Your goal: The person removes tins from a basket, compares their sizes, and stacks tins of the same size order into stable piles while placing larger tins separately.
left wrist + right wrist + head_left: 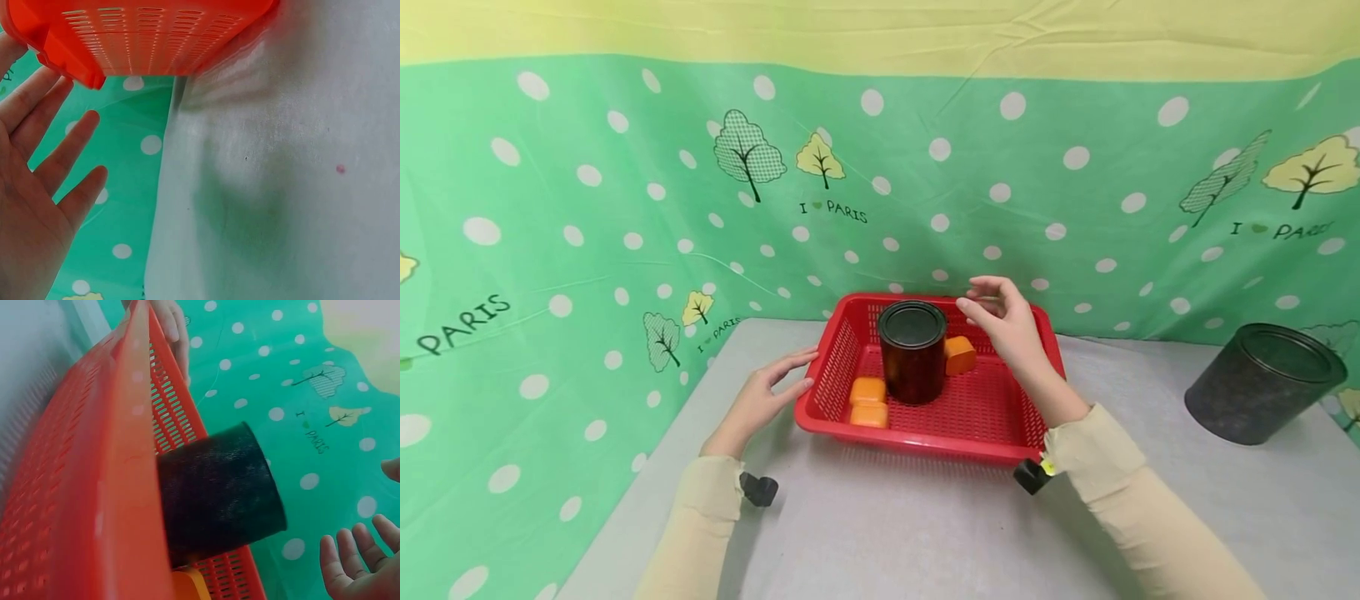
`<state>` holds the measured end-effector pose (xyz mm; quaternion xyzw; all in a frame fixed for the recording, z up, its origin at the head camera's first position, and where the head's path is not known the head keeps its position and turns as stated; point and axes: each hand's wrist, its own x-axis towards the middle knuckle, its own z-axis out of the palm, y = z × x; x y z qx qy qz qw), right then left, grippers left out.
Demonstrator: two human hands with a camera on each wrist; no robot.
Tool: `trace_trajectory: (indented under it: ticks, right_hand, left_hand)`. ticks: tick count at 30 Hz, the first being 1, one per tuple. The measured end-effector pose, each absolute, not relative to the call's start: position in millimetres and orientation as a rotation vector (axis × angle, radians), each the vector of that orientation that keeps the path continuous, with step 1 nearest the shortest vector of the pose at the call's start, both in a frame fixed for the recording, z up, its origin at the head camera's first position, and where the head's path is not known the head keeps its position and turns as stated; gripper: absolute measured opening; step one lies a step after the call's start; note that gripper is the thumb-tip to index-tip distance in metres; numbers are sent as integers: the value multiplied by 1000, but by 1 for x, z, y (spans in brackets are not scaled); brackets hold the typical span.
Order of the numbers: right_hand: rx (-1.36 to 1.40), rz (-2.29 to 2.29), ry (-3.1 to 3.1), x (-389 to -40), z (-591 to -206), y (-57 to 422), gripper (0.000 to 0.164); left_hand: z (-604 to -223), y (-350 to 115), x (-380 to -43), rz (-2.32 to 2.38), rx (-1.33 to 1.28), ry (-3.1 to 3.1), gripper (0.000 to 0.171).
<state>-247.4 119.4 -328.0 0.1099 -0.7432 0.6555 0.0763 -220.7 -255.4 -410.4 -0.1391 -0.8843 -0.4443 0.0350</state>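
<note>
A red plastic basket [925, 442] with slotted walls sits on the table. Inside stands a dark lidded can [913, 358], upright. Two orange blocks [868, 402] lie at its lower left, and another orange block [959, 356] is against its right side. My left hand [760, 400] is at the basket's left rim, fingers spread and fairly straight; in the left wrist view its fingertips are right at the red rim [69, 59]. My right hand [1009, 325] hovers over the basket's right part, fingers relaxed with nothing between them. The right wrist view shows that hand [369, 569] apart from the can [219, 494].
A larger dark lidded can [1262, 383] stands on the table [880, 533] at the right, beyond the basket. A green polka-dot cloth [925, 208] with printed trees hangs behind the table and along its left side.
</note>
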Motion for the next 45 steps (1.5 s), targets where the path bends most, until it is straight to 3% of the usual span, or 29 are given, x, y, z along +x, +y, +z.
trace_trajectory:
  ticks: [15,28,45]
  right_hand:
    - [411,1958,-2295,-257,-345,103,58]
    - [471,1906,-2480,-262,-360,91,87]
    - [508,1921,-2604,-262,-366,92,93]
  left_hand:
    - [-407,-253,-217,-1371,-442,-2689,48]
    - [-412,-259,-215,-1377,-432,-2692,48]
    - [-413,-253,-219,-1389,-435,-2697,49]
